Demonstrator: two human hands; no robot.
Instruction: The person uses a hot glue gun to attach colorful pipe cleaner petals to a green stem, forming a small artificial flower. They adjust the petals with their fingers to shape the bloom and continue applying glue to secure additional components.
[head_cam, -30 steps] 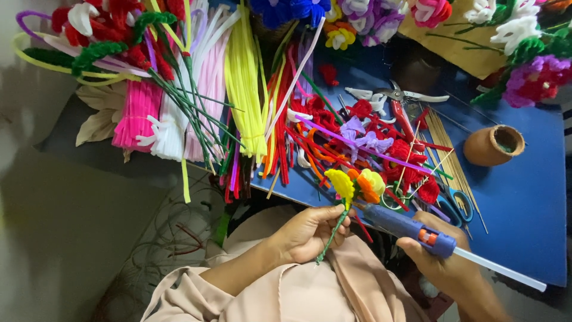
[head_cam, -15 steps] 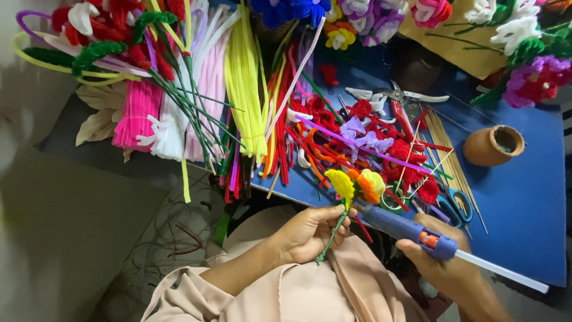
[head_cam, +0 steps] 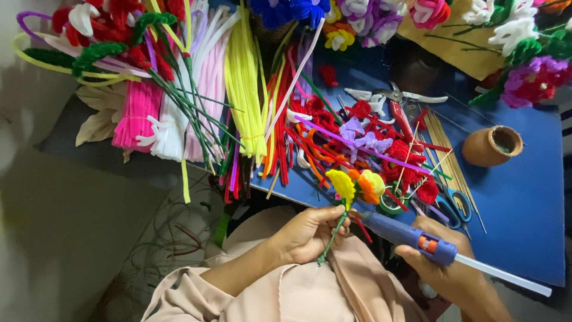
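Blue worktop crowded with pipe-cleaner bundles, scissors and clay pot; bare room only at its right near edge. Right hand, grip closed round the blue glue gun, nozzle aimed at the flower. Left hand pinches the green stem of the yellow-orange flower, just off the worktop's near edge. Best: keep stem steady, fingers low, clear of the nozzle.
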